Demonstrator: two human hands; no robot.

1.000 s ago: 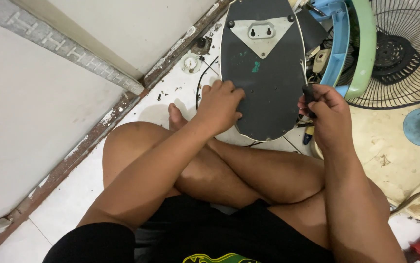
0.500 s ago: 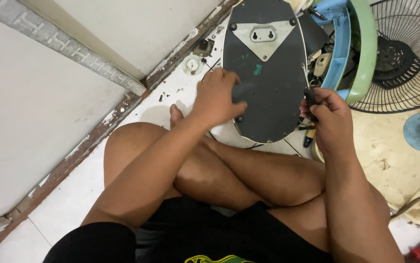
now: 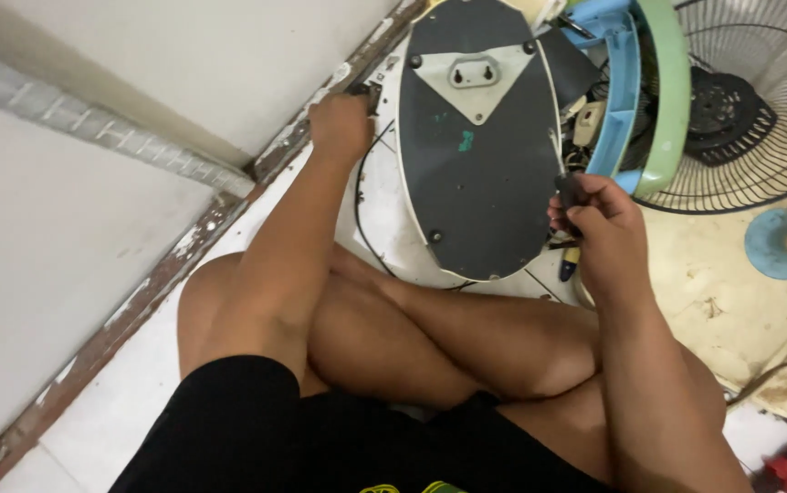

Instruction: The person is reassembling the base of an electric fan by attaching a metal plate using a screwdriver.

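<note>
now right hand (image 3: 594,215) grips slim tool beside matte oval base (image 3: 476,155).

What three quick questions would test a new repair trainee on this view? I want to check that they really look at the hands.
1. True or false: the left hand rests on the dark oval plate.
2. Which hand grips a dark tool handle?
3. The fan guard lies by the: A) left hand B) right hand

Key: 1 false, it reaches to the floor edge by the wall. 2 right. 3 B.
</note>
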